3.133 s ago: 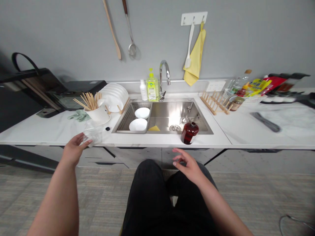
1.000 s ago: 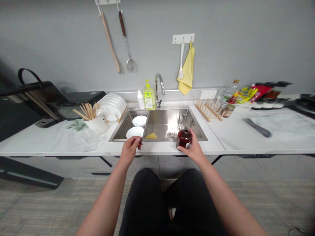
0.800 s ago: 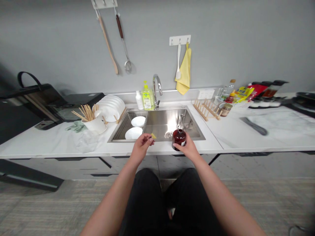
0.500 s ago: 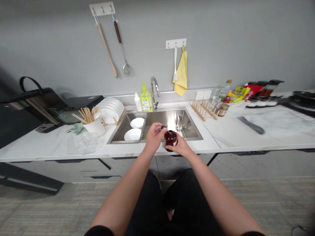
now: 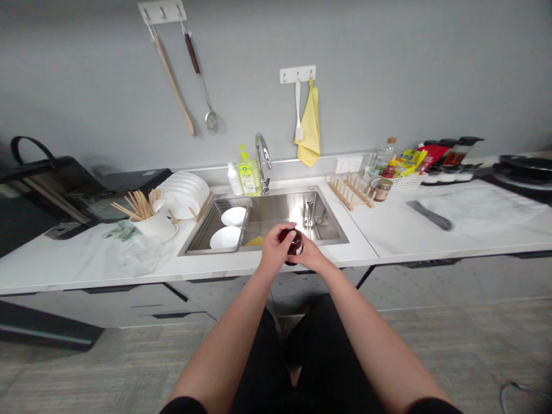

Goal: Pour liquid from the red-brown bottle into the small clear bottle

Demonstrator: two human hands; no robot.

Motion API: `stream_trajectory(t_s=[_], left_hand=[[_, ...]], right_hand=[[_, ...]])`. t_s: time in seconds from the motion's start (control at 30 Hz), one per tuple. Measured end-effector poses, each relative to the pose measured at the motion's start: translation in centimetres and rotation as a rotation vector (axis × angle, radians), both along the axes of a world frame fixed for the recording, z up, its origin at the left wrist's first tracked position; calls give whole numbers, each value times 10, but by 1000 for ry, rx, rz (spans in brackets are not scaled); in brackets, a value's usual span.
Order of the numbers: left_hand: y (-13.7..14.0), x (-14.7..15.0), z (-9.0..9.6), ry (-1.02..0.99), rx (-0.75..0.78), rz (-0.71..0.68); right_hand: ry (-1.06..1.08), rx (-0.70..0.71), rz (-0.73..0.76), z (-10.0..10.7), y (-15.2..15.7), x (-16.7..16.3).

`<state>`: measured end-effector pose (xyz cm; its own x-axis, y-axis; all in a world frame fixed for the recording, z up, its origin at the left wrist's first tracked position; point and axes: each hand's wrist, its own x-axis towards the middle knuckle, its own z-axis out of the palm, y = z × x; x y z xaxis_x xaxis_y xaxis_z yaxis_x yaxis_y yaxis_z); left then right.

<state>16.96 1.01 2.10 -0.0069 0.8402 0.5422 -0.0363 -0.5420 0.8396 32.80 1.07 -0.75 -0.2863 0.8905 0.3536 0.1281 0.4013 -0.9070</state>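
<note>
Dark red bottle (image 5: 296, 247) sits between your two hands, directly in front of your body, with its long axis roughly upright. Your right hand (image 5: 314, 256) is wrapped around its lower right side, clamped on the body, while your left hand (image 5: 273, 246) comes over from the other side, thumb and fingers curled together at the top; you cannot tell from here whether they pinch a cap. Left is therefore nearer the neck and right nearer the base, with the hands meeting at the glass. Whether the base touches the surface (image 5: 366, 248) is hidden. Just beyond your hands opens the sink (image 5: 284, 210), with a yellow sponge (image 5: 254, 241) near your left hand and white bowls (image 5: 225, 238) farther left. Past those, well out to your left, lie a clear plastic bag (image 5: 140, 257) and a white pot of chopsticks (image 5: 157, 228). Ahead of your hands stands the faucet (image 5: 259, 152); ahead and to the right, a wooden rack (image 5: 340, 195).
</note>
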Motion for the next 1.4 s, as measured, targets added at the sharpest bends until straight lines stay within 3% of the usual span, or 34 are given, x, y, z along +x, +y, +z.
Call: stream_trajectory(t_s=[0.17,0.37,0.6,0.73,0.9,1.07,1.23,1.4], left_hand=[[2,4,-7,11,74,92],[0,5,0,72,180,215],[-1,4,8,29,-10,-18],[5,7,9,117,-9,32],[5,6,-3,-11,-33,80],[5,8,-7,119,16,99],[5,13,-12,-11,-11,97],[8,17,-12,46,11,135]], right_hand=[[-3,-16,18,0,3,-1],[6,-27,15,-3,3,0],[23,-54,-8,-9,6,0],[30,-37,28,-9,5,0],[7,-69,-25,-12,6,0],[-20,-30,-5,-11,6,2],[2,-64,-1,-8,4,2],[-54,-34,-11,-7,6,3]])
